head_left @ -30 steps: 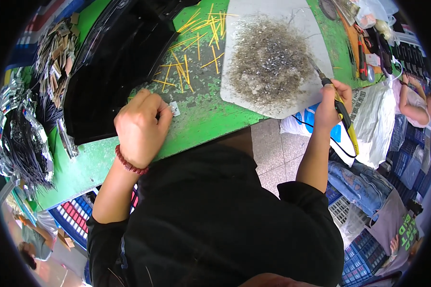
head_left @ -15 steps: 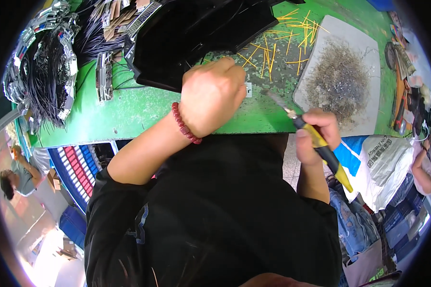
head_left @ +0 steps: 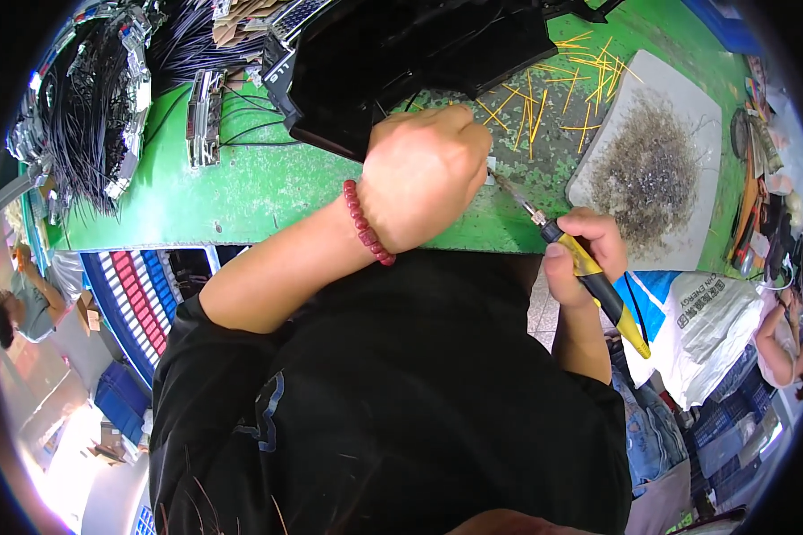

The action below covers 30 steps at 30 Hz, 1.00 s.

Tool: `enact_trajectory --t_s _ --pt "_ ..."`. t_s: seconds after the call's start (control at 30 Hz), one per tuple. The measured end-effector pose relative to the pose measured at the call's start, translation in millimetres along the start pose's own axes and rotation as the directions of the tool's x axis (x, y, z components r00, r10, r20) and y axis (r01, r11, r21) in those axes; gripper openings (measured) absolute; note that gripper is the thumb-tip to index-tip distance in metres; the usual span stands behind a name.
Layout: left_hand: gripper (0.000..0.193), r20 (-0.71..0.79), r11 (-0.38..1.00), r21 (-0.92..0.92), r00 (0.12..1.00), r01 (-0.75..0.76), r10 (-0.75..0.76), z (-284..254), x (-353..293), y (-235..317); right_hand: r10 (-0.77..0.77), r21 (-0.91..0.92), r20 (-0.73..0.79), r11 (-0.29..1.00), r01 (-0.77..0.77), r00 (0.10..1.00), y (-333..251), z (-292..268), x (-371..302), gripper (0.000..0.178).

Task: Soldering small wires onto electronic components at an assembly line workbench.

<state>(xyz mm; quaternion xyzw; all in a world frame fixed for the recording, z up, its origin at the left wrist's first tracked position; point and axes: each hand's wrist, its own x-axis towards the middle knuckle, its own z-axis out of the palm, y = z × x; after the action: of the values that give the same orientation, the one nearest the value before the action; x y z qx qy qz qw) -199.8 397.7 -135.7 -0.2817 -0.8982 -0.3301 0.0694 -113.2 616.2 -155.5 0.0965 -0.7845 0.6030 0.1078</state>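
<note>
My right hand is closed around a yellow and black soldering iron, its metal tip pointing up and left. The tip reaches the edge of a small white piece that sticks out beside my closed left hand. Most of that piece and my left fingertips are hidden under the back of the hand. A red bead bracelet circles my left wrist. Just beyond the left hand lies a large black plastic tray-like housing, with a dark wire near its edge.
Thin yellow sticks lie scattered on the green worktable. To the right, a grey board bears a heap of metallic bits. Black wires with silver connectors are piled at left, near a metal strip part.
The soldering iron's tip has come closer to the small white piece and now meets its edge. The whole view has shifted slightly, so the table's things appear farther right.
</note>
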Motion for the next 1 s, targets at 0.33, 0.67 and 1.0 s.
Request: enact_trajectory --t_s 0.33,0.67,1.0 --pt "0.013 0.004 1.000 0.013 1.000 -0.005 0.005 0.0 -0.1 0.6 0.033 0.053 -0.099 0.998 -0.027 0.995 -1.0 1.9 -6.7 0.030" --pt "0.013 0.013 1.000 0.011 1.000 -0.010 0.009 -0.7 1.2 0.9 0.089 0.165 -0.135 0.984 -0.066 0.987 -3.7 7.6 -9.5 0.032" --pt "0.012 0.037 0.997 0.070 0.999 -0.042 0.039 -3.7 2.6 3.0 0.048 0.090 -0.052 0.995 -0.043 0.998 -5.5 20.2 8.5 0.034"
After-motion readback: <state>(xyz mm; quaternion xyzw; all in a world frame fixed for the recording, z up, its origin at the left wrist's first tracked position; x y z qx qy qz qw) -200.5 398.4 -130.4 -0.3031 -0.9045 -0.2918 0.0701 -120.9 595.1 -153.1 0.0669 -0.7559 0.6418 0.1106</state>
